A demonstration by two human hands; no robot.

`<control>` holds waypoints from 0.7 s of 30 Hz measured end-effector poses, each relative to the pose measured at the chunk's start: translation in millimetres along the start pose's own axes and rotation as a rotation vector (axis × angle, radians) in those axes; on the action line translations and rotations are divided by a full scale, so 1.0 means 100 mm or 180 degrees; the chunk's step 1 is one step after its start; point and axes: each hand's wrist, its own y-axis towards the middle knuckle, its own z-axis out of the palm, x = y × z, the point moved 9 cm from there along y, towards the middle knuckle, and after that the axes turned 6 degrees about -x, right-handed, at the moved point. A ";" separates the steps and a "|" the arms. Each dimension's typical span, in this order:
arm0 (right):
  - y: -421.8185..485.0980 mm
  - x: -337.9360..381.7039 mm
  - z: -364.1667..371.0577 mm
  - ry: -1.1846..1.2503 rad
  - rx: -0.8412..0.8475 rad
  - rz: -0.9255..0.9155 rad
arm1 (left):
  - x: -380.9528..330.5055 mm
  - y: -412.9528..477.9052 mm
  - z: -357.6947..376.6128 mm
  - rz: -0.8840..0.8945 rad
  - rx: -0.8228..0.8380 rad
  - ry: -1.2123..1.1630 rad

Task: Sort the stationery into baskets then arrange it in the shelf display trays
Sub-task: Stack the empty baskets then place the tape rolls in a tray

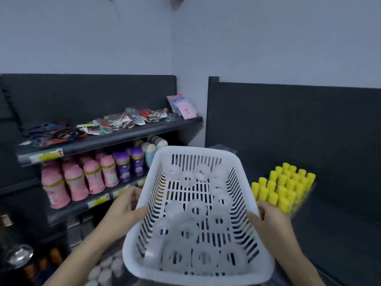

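Right now your left hand (125, 209) grips basket (193, 149) rim at 9 o'clock, right hand (266, 219) grips it at 3; basket held centre, tape rolls (196, 209) inside; yellow sticks (284, 186) at 3 o'clock.

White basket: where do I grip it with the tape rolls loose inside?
Take the white basket by its wide rim midway along both long sides, one hand from each side, as the left hand and right hand do. Loose tape rolls likely slide if it tips.
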 end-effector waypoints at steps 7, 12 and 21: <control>0.59 -0.13 0.09 -0.0579 -0.0510 0.0572 | 0.22 1.40 0.66 0.0304 0.0711 0.0216; 1.10 -0.26 0.15 -0.0625 -0.0736 0.0884 | 0.19 2.20 1.21 0.0514 0.1138 0.0358; 1.75 -0.48 0.23 -0.0996 -0.0882 0.1538 | 0.14 3.22 2.08 0.0763 0.1875 0.0554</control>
